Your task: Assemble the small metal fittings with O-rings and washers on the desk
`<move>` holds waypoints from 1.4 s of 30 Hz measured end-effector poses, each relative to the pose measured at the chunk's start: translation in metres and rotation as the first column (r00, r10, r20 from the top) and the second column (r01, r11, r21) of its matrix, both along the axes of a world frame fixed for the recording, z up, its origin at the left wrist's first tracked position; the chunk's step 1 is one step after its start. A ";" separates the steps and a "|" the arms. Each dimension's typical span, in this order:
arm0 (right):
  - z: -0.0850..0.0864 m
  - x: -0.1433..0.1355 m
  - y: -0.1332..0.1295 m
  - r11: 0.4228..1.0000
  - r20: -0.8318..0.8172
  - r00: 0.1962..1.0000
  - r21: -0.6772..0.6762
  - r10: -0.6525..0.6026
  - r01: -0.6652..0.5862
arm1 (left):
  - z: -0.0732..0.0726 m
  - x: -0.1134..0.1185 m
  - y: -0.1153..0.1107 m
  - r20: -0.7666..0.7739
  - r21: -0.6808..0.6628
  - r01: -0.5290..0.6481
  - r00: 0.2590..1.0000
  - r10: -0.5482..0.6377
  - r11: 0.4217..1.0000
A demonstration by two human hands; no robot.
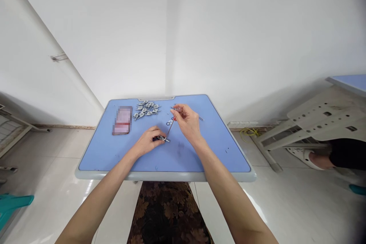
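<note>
Metal part (164, 138) sits in left hand (148, 142), thumb and fingers pinched on it, low over the blue tabletop (171, 163). Free end pokes out of the grip to the right, slightly toward the wearer; long axis roughly left-right, rest hidden by fingers. Right hand (185, 122), beyond and right of that grip, pinches a thin rod (170, 128); rod slants down-left, tip near the part, contact can't tell. To do this well: keep left pinch firm, bring rod in line with the part, light pressure, avoid sideways skids. Small rings (168, 123) just left of right fingertips. Pinkish slab (124, 116), blurred, lies left of and past left hand; pile of metal fittings (147, 108) straight beyond it. White wall (128, 45) behind.
</note>
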State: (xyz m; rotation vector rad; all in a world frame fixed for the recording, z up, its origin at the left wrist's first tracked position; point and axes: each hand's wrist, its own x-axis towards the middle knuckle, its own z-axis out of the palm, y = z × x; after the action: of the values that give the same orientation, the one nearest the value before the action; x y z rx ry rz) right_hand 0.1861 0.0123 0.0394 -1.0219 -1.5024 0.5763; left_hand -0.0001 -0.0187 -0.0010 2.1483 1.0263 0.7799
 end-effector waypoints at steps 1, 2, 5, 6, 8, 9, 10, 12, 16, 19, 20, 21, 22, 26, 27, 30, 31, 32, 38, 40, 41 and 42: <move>0.000 0.000 0.000 1.000 0.000 1.000 0.002 -0.001 0.001 | 0.000 0.000 0.000 -0.003 0.010 0.008 1.000 -0.008 1.000; 0.000 0.000 0.000 1.000 -0.001 1.000 0.002 -0.001 0.001 | 0.000 0.000 0.000 -0.007 0.021 0.014 1.000 -0.014 1.000; 0.001 -0.001 -0.001 1.000 -0.004 1.000 -0.001 0.006 -0.006 | -0.001 -0.001 0.001 -0.015 0.038 0.015 1.000 -0.015 0.999; 0.001 -0.001 -0.001 1.000 -0.005 1.000 0.000 0.010 -0.010 | -0.001 -0.001 0.002 -0.011 0.032 0.009 1.000 -0.009 0.999; 0.001 -0.001 -0.002 1.000 -0.009 1.000 0.003 0.016 -0.016 | -0.001 -0.003 0.004 0.009 0.005 -0.010 1.000 0.010 1.000; 0.001 -0.001 -0.002 1.000 -0.013 1.000 0.004 0.015 -0.015 | -0.001 -0.003 0.005 0.023 -0.013 -0.022 0.999 0.023 1.000; 0.001 -0.001 -0.002 1.000 -0.018 1.000 0.005 0.013 -0.013 | -0.002 -0.004 0.006 0.039 -0.030 -0.035 0.999 0.036 0.999; 0.002 -0.001 -0.002 1.000 -0.034 0.999 0.009 0.010 -0.010 | -0.003 -0.006 0.008 0.073 -0.066 -0.058 0.995 0.063 0.996; 0.002 0.000 -0.002 1.000 -0.081 0.997 0.025 0.006 -0.004 | -0.005 -0.008 0.010 0.140 -0.118 -0.076 0.986 0.093 0.990; 0.003 0.000 -0.003 1.000 -0.105 0.994 0.028 0.000 0.003 | -0.005 -0.009 0.010 0.167 -0.139 -0.072 0.981 0.095 0.988; 0.003 0.000 -0.003 1.000 -0.111 0.994 0.028 0.002 0.002 | -0.005 -0.009 0.009 0.167 -0.141 -0.067 0.982 0.091 0.988; 0.003 0.000 -0.003 1.000 -0.116 0.993 0.028 0.004 -0.001 | -0.004 -0.009 0.009 0.164 -0.141 -0.062 0.983 0.085 0.988; 0.003 0.000 -0.003 1.000 -0.121 0.993 0.029 0.006 -0.003 | -0.004 -0.008 0.009 0.160 -0.138 -0.055 0.984 0.077 0.989; 0.003 0.000 -0.003 0.999 -0.129 0.992 0.033 0.009 -0.005 | -0.003 -0.007 0.008 0.139 -0.112 -0.041 0.989 0.057 0.993; 0.003 0.000 -0.003 0.999 -0.128 0.992 0.034 0.008 -0.004 | -0.002 -0.006 0.008 0.133 -0.105 -0.039 0.990 0.053 0.994; 0.003 -0.001 -0.003 0.999 -0.121 0.993 0.035 0.007 -0.003 | -0.001 -0.006 0.007 0.112 -0.091 -0.027 0.993 0.038 0.995; 0.003 -0.001 -0.003 0.999 -0.116 0.993 0.035 0.011 -0.007 | 0.000 -0.005 0.007 0.104 -0.088 -0.023 0.994 0.032 0.996; 0.003 -0.001 -0.004 0.999 -0.110 0.994 0.035 0.016 -0.012 | 0.000 -0.005 0.007 0.096 -0.085 -0.020 0.995 0.028 0.996; 0.004 -0.002 -0.007 0.996 -0.017 0.999 0.073 0.043 -0.042 | 0.001 -0.003 0.005 0.055 -0.079 -0.016 0.998 0.020 0.997; 0.004 -0.003 -0.008 0.995 0.013 0.999 0.081 0.050 -0.051 | 0.001 -0.002 0.004 0.056 -0.076 -0.019 0.998 0.023 0.997; 0.004 -0.003 -0.008 0.995 0.024 0.998 0.084 0.056 -0.057 | 0.001 -0.001 0.004 0.059 -0.074 -0.021 0.998 0.025 0.997; 0.004 -0.003 -0.009 0.994 0.031 0.998 0.085 0.060 -0.063 | 0.001 0.000 0.003 0.062 -0.071 -0.023 0.998 0.028 0.997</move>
State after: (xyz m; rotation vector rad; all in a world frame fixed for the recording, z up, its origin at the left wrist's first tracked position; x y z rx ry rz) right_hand 0.1829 0.0037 0.0436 -0.9230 -1.5746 0.5377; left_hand -0.0006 -0.0153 0.0003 2.0424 1.0351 0.8064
